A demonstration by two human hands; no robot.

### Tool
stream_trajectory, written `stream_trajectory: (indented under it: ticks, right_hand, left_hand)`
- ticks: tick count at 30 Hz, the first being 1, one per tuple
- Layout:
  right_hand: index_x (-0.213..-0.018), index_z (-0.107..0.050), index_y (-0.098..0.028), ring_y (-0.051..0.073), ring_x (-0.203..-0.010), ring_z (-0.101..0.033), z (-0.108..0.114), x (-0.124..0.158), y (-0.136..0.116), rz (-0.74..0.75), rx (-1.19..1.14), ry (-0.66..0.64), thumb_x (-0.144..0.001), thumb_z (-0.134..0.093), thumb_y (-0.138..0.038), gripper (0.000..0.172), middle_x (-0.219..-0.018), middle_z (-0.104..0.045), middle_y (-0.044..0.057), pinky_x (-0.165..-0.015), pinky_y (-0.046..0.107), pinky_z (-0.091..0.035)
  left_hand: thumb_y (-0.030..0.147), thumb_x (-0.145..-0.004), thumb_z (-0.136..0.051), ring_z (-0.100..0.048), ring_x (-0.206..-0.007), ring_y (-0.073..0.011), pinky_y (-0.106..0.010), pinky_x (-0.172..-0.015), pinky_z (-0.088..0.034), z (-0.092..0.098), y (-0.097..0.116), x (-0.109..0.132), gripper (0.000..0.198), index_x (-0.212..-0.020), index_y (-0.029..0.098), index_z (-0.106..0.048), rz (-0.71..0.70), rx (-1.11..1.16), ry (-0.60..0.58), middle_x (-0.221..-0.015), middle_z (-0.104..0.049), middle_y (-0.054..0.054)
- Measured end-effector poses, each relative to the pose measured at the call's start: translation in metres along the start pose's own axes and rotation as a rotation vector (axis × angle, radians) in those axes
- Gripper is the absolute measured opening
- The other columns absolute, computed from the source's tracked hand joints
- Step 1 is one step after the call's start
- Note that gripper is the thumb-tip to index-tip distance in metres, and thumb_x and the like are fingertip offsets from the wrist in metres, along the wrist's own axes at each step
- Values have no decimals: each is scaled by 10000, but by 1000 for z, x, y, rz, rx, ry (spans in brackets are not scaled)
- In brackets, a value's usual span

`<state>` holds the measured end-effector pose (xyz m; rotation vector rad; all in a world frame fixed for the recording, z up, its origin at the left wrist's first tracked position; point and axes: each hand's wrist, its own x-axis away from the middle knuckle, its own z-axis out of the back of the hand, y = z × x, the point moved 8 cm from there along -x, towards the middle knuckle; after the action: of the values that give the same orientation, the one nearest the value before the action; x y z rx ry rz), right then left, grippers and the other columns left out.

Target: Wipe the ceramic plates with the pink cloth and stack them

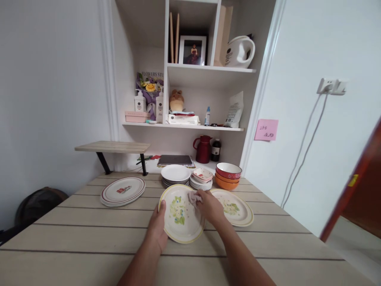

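Note:
My left hand (160, 224) grips the left rim of a round plate (181, 218) with a yellow edge and a green leaf pattern, thumb on top. The plate is tilted up toward me above the table. In my right hand (210, 206) is a crumpled pale cloth (194, 197), pressed to the plate's upper right part. Behind my right wrist lies a larger oval plate (245, 212) with a similar leaf pattern, partly hidden by the hand.
Oval plates (123, 190) are stacked at the left. White round plates (175, 173), small dishes (203, 174) and bowls (228, 176) stand in stacks at the back of the slatted table (119, 234). A small raised shelf (113, 146) stands at the back left. A red jug (203, 149) is behind.

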<state>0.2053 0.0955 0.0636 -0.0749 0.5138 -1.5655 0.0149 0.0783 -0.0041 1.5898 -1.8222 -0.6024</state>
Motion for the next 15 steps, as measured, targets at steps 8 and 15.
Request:
stream_trajectory:
  ticks: [8, 15]
  right_hand:
    - [-1198, -615, -237, 203, -968, -582, 2, -17, -28, 31, -179, 224, -888, -501, -254, 331, -1133, -569, 85, -769, 280, -428]
    - [-1235, -626, -269, 185, -964, -546, -5, 10, -91, 521, -429, 117, -845, -534, -145, 419, -1045, -548, 60, -859, 284, -447]
  left_hand:
    - [382, -772, -710, -678, -1039, -259, -404, -915, -525, -3, 2, 5, 441, -1161, 200, -606, -100, -158, 53, -1143, -712, -138]
    - [489, -765, -685, -543, -1252, -265, -381, -1072, -396, -4, 5, -4, 531, -1206, 200, -628, -215, -304, -40, -1273, -651, -120]
